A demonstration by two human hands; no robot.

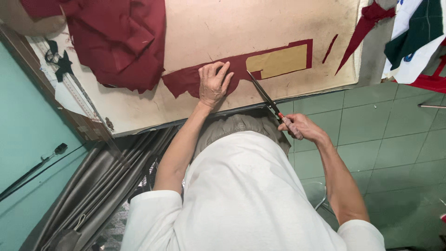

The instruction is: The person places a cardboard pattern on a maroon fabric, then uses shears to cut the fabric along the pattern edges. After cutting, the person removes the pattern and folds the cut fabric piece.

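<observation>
My left hand (pixel 213 83) lies flat, fingers spread, on a strip of dark red fabric (pixel 186 81) on the worn beige worktable (pixel 223 28). My right hand (pixel 301 128) grips the handles of long scissors (pixel 265 95) at the table's near edge. The blades point up and left into the fabric just right of my left hand. A tan cardboard pattern piece (pixel 278 62) lies on the right part of the red strip, with red showing around its edges.
A heap of dark red fabric (pixel 121 42) fills the table's upper left. Red offcuts (pixel 360 35) lie at the right edge. A ruler (pixel 69 86) runs along the left side. Green floor tiles (pixel 395 139), grey cloth (pixel 107 181), white-green-red fabric (pixel 418 42) surround.
</observation>
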